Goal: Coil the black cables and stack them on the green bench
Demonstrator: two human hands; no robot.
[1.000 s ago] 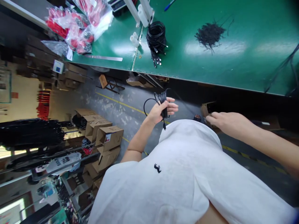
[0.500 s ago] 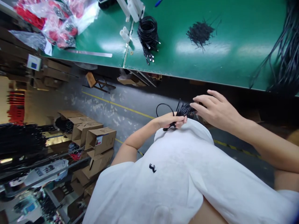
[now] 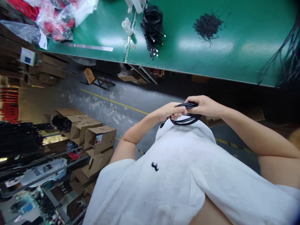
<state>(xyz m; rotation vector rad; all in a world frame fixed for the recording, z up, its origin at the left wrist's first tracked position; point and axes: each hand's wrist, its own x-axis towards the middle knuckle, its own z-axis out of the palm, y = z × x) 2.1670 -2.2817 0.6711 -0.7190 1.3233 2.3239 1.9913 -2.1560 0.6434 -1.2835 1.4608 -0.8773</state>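
Observation:
A coiled black cable (image 3: 186, 119) hangs in front of my white shirt, just below the green table's edge. My left hand (image 3: 170, 111) is closed on one side of the coil and my right hand (image 3: 203, 105) is closed on the other side, fingers wrapped over the strands. A loose cable end sticks out by my left wrist. On the green table (image 3: 178, 59) lie a bundle of coiled black cables (image 3: 152, 22) with plugs pointing toward me and a small heap of black ties (image 3: 208, 26).
Red items in clear bags (image 3: 53, 15) lie at the table's left end beside a metal ruler (image 3: 87, 47). Loose black cables (image 3: 287, 56) trail at the right. Open cardboard boxes (image 3: 97, 140) stand on the floor at left.
My right hand moved left and closed on the coil that my left hand holds. The coil now lies flatter between both hands.

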